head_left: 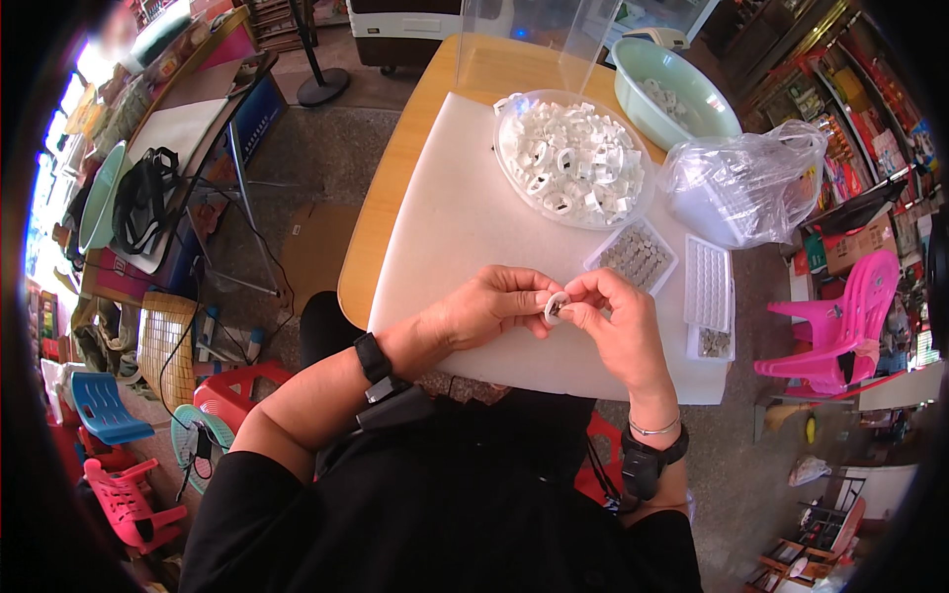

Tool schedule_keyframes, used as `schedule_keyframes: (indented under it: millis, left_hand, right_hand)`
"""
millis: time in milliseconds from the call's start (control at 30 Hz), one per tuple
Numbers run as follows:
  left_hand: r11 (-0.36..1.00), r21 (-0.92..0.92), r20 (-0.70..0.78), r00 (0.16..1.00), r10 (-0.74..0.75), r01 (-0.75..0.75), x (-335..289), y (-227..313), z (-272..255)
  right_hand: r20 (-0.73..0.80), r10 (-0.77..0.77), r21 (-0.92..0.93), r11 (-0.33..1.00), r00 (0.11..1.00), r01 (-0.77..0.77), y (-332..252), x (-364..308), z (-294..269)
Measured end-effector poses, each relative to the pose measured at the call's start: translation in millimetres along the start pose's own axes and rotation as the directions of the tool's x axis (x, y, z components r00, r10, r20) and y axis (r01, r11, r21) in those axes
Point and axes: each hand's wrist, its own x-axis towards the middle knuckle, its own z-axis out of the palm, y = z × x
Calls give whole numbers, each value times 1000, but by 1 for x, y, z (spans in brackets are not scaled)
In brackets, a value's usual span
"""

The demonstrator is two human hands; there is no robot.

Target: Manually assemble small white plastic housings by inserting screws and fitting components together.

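My left hand (pixel 494 304) and my right hand (pixel 618 321) meet over the near edge of a white mat (pixel 445 217). Between their fingertips they pinch a small white plastic ring piece (pixel 556 306) with a dark centre. Both hands grip it, the left from the left side, the right from the right. Beyond the hands stands a clear round bowl (pixel 506 148) heaped with several similar white plastic pieces (pixel 573 158).
A clear tray of small grey parts (pixel 633 257) and a white gridded tray (pixel 708 285) lie right of the hands. A green basin (pixel 633 94) and a clear plastic bag (pixel 746 178) sit at the far right. Pink chair (pixel 840 316) beside the wooden table (pixel 381 208).
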Motion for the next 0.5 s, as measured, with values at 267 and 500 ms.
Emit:
schedule_keyframes:
  millis: [267, 500]
  left_hand:
    - [1000, 27, -5, 1000, -10, 10, 1, -1, 0]
    - [999, -52, -3, 1000, 9, -9, 2, -2, -1]
  right_hand:
    - [12, -70, -34, 997, 997, 70, 7, -2, 1]
    - [-144, -294, -295, 924, 945, 243, 6, -9, 17]
